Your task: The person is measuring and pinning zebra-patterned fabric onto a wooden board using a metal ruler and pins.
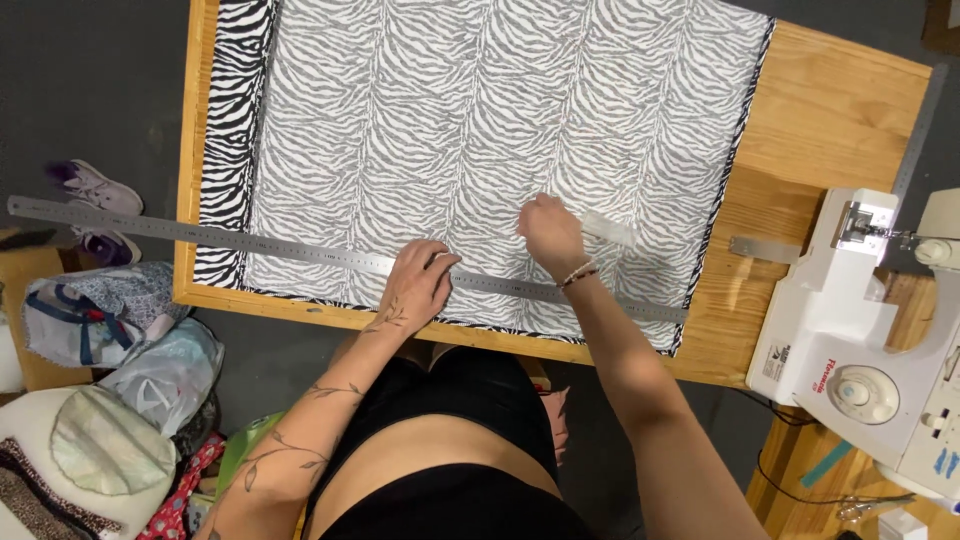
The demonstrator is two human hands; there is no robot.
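Observation:
A zebra-print fabric [480, 120] lies flat over a wooden table [830, 110]. A long metal ruler [200, 238] runs across the fabric's near part and sticks out past the table's left edge. My left hand [418, 283] presses flat on the ruler near its middle. My right hand [550, 235] sits just above the ruler, closed around a small white block [610, 229] that rests on the fabric.
A white sewing machine [870, 340] stands at the right on a lower wooden surface. Bags and fabric bundles [110, 370] pile on the floor at the left, with purple shoes [100, 205] behind them. Scissors [865, 508] lie at the bottom right.

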